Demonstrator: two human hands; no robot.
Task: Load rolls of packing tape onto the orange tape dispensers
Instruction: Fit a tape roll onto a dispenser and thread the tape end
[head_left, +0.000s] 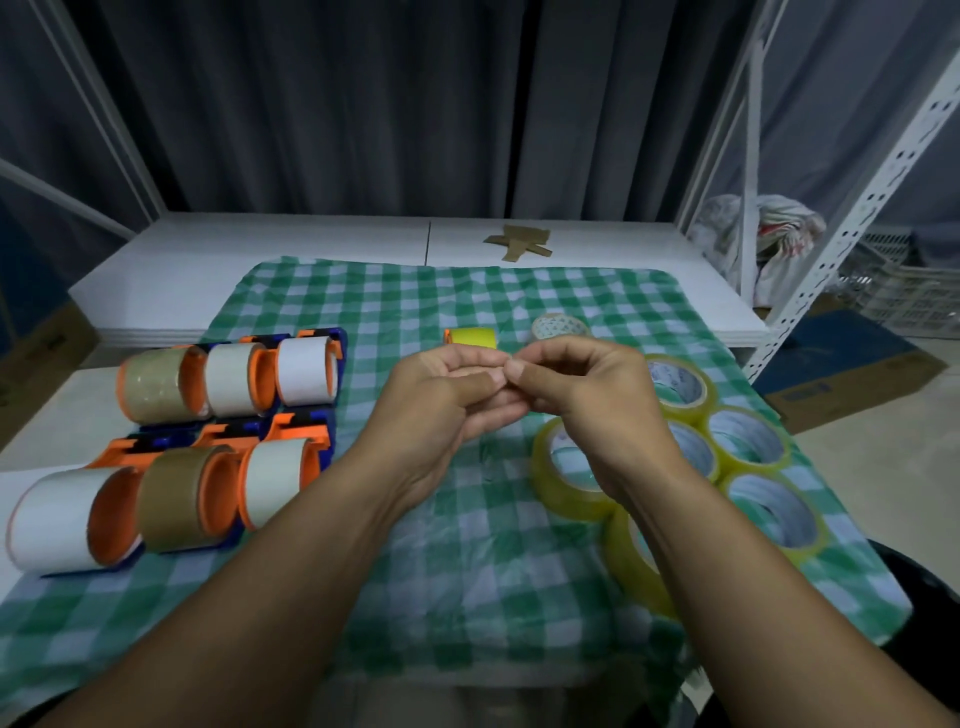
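Two rows of orange tape dispensers (298, 421) stand at the left on the green checked cloth (467, 545), each carrying a white (304, 370) or brown roll (171, 496). Several clear yellowish tape rolls (748, 436) lie bunched at the right. A small yellow roll (474, 336) and a pale roll (560, 326) lie beyond my hands. My left hand (436, 400) is palm up over the cloth's middle with loosely curled fingers. My right hand (582, 384) has curled fingers, and its thumb and forefinger meet the left fingertips. I see nothing held between them.
The cloth covers a white table (171, 270). Brown cardboard scraps (519, 241) lie at the table's far side. White metal shelving (852, 234) stands at the right, with a cardboard box (852, 374) and a crate on the floor. A dark curtain hangs behind.
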